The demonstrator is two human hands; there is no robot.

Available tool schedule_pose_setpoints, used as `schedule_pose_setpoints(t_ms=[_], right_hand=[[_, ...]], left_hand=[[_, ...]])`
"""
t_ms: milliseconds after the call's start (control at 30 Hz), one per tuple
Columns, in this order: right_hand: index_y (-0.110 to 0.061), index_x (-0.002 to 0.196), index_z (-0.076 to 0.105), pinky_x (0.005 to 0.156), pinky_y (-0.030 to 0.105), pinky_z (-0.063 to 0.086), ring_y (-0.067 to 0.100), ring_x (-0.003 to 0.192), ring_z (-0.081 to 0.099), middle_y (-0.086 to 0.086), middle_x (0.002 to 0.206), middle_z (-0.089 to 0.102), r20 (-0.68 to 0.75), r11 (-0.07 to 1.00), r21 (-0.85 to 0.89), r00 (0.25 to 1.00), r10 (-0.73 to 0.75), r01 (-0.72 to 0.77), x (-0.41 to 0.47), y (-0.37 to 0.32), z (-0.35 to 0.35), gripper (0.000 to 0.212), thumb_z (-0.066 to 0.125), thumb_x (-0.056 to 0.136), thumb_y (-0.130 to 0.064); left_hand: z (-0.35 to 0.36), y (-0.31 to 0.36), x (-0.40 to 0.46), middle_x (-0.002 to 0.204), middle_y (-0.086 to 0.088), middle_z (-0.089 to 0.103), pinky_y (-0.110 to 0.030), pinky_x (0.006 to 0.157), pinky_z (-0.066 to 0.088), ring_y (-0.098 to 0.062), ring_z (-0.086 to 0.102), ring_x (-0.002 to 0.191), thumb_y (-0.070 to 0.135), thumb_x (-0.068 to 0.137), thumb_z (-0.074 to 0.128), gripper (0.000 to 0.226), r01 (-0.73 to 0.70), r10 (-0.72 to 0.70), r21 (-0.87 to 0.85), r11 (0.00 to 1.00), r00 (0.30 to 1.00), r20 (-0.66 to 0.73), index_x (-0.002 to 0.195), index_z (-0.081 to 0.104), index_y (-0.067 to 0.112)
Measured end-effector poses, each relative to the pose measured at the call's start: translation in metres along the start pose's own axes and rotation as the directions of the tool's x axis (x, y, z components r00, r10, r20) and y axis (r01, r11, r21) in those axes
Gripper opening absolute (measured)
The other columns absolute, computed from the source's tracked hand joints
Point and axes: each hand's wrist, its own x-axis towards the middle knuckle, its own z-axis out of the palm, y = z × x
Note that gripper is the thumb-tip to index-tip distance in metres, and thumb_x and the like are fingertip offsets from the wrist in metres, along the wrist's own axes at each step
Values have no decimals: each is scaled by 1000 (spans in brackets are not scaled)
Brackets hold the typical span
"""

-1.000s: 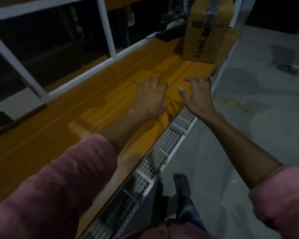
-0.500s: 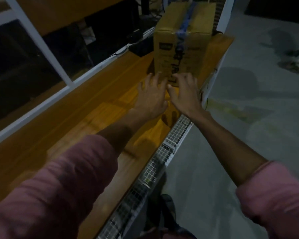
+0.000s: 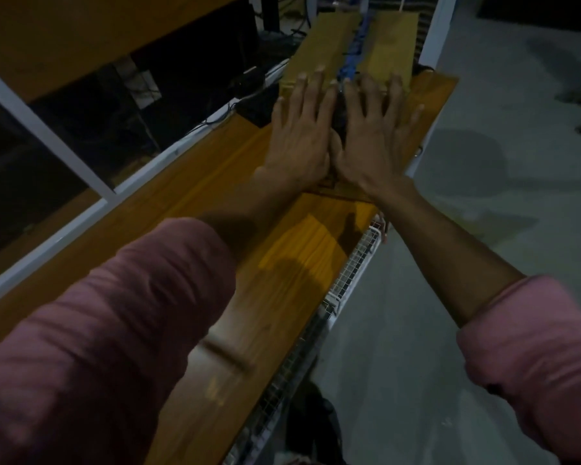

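Both grips are pressed flat and open against a cardboard box [image 3: 393,41], with nothing enclosed in either. The left grip [image 3: 299,135] is laid on the left half of the box's near face and the right grip [image 3: 371,142] on the right half. All fingers are held straight and spread, and the two thumbs are brought together at the middle, touching or nearly so. The fingertips [image 3: 320,70] of the left grip are seen at the box's top near edge, as are those of the right grip; the right little finger is splayed out toward the box's right edge.

The box is stood upright on the wooden desk [image 3: 302,250], close to its far end and near the desk's right edge. Its near face is turned toward the person. A strip of blue tape [image 3: 357,45] is run down the middle of the top, pointing straight away from the person and in line with the desk's length. Whether height or depth is the box's longer measure cannot be told from this angle.

Pink sleeves [image 3: 114,330] are pushed back on both forearms. A white wire tray [image 3: 349,273] is fixed along the desk's right edge, with grey floor [image 3: 467,229] beside it.
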Motion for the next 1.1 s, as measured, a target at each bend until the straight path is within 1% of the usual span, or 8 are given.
schedule_pose_setpoints(t_ms=[133, 267, 467, 600, 800, 900, 967, 1100], right_hand=[[-25, 146, 39, 102, 63, 38, 41, 140, 26, 8, 153, 38, 43, 1000, 26, 999, -7, 6, 3, -8, 3, 70, 45, 88, -62], [-24, 147, 42, 104, 60, 34, 37, 136, 27, 7, 152, 41, -4, 1000, -6, 1000, -23, 23, -29, -37, -1, 68, 43, 90, -61], [-22, 136, 52, 105, 64, 32, 37, 132, 36, 9, 143, 48, -31, 987, 128, 995, -91, 95, -116, -82, -11, 53, 58, 90, -49], [-13, 108, 62, 88, 51, 42, 32, 112, 48, 12, 109, 60, -180, 949, 276, 978, -102, 150, -163, -99, -25, 27, 58, 93, -35], [-5, 95, 60, 79, 33, 37, 23, 92, 48, 7, 93, 55, -206, 787, 614, 951, 231, -58, -172, -97, -53, 27, 48, 100, -29], [-4, 102, 59, 82, 33, 39, 26, 96, 50, 8, 99, 55, -148, 727, 683, 961, 233, -71, -171, -91, -57, 20, 46, 103, -20], [-5, 106, 60, 82, 19, 37, 29, 99, 53, 13, 105, 58, -95, 703, 706, 973, 208, -82, -167, -85, -58, 20, 46, 104, -19], [-4, 116, 57, 77, -1, 34, 25, 102, 54, 19, 117, 54, -13, 615, 781, 981, 194, -111, -145, -81, -58, 42, 44, 102, -41]], left_hand=[[-1, -18, 8, 168, -12, 3, -65, 120, 9, -34, -2, 155, 41, 95, 48, 84, 26, -30, 36, 999, 993, 115, 160, 3, 13], [-11, -27, -25, 159, -16, 28, -68, 111, 25, -37, 23, 148, 52, 90, 47, 78, 33, -36, 87, 996, 999, 35, 155, 24, 15], [-26, -33, -129, 139, -19, 49, -64, 102, 37, -40, 47, 129, 43, 85, 31, 64, 107, -107, 102, 989, 994, -7, 139, 47, 13], [-48, -45, -172, 138, -19, 50, -58, 103, 37, -38, 48, 126, 35, 91, 44, 52, 173, -171, -8, 985, 968, -182, 136, 51, 11], [-110, -37, -162, 155, -22, 31, -57, 115, 24, -36, 29, 144, 50, 100, 43, 66, 45, -151, -210, 977, 839, -523, 149, 37, 6], [-124, -27, -161, 148, -16, 46, -58, 116, 21, -33, 37, 141, 58, 101, 25, 69, 13, -82, -158, 987, 893, -442, 145, 48, 10], [-123, -23, -162, 140, -11, 57, -55, 114, 25, -29, 46, 135, 57, 101, 21, 67, 18, -62, -122, 992, 928, -366, 136, 58, 13], [-121, -25, -158, 136, -8, 60, -45, 110, 31, -24, 49, 128, 49, 96, 29, 58, 81, -126, -148, 986, 938, -323, 130, 60, 14]])
